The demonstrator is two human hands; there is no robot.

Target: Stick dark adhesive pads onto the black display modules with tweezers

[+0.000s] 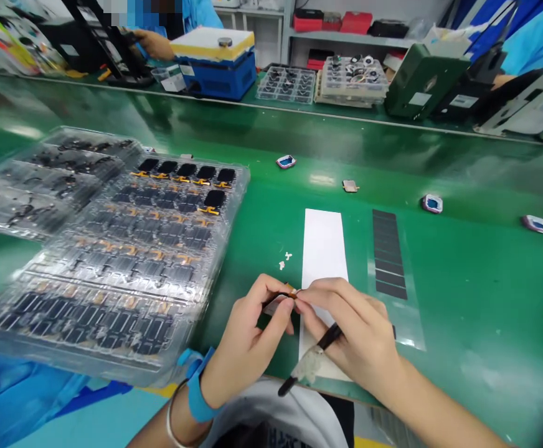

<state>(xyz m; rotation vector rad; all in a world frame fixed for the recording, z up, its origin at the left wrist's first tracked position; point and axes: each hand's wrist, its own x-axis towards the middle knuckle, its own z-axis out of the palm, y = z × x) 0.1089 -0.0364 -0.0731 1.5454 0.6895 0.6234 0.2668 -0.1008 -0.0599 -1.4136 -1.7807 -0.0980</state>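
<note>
Between the thumb and fingers of my left hand [248, 333] is a small flat display module [275, 303] with an orange flex cable [290, 287]. My right hand [362, 326] pinches at the cable end of the module, its fingertips close against those of my left. A dark tool, probably tweezers [309, 364], with a pale wrapped middle, lies held across my right palm and points down to the left. Beneath my hands lies a white paper strip [325, 242]. Small white scraps [282, 265] rest on the green bench left of it. My fingers hide part of the module.
A clear tray [240, 205] of display modules sits at left, beside another clear tray [61, 146] with dark parts. Right of the paper lies a film sheet [414, 323] with black strips [386, 249]. Several small watch-like cases [433, 203] line the bench's back. Co-workers sit opposite.
</note>
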